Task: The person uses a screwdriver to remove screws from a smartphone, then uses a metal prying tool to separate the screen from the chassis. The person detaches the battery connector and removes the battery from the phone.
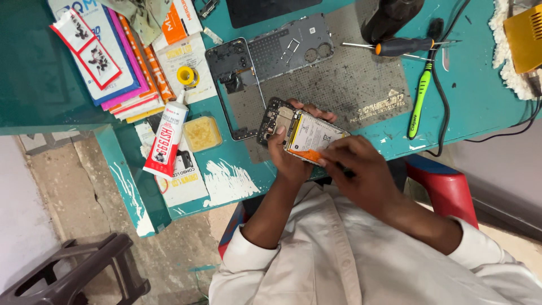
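Observation:
My left hand [287, 160] grips an opened phone [309, 134] from below, thumb on its upper part near the bare circuit board. The phone's back is off and a white battery with an orange strip shows. My right hand [357, 169] rests at the phone's lower end, fingertips pinched on the orange strip by the battery. Something small and dark sticks out under those fingers; I cannot tell what it is. The phone hovers over the near edge of a grey work mat [344, 85].
On the mat lie a dark phone frame [232, 85] and a grey inner cover [291, 46]. A glue tube [166, 138], tape roll [187, 75], yellow tray [202, 133] and stacked packets [107, 62] sit left. A screwdriver [403, 46], green toothbrush [420, 99], cables right.

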### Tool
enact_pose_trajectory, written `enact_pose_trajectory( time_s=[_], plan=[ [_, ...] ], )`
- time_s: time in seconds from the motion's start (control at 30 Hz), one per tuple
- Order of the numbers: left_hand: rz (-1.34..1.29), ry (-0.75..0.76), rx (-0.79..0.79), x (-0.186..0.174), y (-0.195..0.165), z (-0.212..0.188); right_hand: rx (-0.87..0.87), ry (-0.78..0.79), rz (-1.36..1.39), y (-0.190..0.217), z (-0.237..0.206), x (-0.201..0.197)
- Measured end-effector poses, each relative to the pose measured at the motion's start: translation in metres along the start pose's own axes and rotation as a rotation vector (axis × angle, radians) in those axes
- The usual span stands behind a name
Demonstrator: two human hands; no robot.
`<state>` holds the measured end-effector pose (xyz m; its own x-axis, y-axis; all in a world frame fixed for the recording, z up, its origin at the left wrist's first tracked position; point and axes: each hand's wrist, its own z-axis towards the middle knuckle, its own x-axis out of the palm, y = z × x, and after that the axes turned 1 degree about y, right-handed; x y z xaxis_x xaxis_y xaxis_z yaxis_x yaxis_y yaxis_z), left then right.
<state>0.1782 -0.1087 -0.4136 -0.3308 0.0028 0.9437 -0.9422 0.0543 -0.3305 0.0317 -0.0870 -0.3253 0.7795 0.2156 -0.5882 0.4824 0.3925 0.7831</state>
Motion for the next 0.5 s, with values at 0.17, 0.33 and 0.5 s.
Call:
enact_pose_trajectory(
  time_s=[0.17,0.33,0.5],
  plan=[
    [0.016,-0.019,0.018,0.0008,-0.0004,0.0017,0.064,0.079,-0.014,0.0037,0.0033,0.0035],
    [0.050,-0.025,0.008,0.0012,-0.0016,0.0016,0.072,0.145,0.009,0.0018,0.0062,0.0016],
    [0.047,-0.028,0.025,0.0010,-0.0022,0.0020,0.093,0.138,0.025,0.0003,0.0064,0.0008]
  ],
)
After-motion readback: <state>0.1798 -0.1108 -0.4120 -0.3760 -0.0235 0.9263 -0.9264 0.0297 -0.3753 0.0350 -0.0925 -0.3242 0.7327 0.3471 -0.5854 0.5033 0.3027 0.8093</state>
